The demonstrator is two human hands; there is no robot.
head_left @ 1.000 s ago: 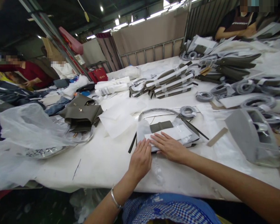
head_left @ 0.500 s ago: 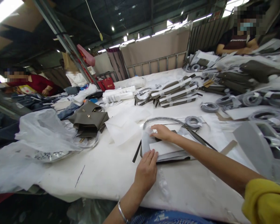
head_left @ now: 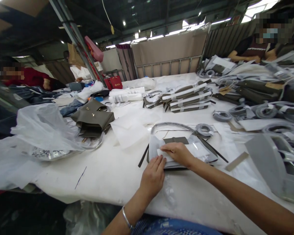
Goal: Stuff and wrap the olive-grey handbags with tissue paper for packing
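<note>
Currently wrapped bag lies nr front edge of bench, coiled strap by its far R corner. L hand flat on bag's front L corner, fingers narrow; R hand on white sheet atop bag, fingers close tog., can't tell if gripping.

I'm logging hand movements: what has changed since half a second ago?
The right hand has moved back from the far left corner of the wrapped bag, nearer the left hand, and is over the white sheet. The left hand stayed at the near edge; the olive bag stayed put.
</note>
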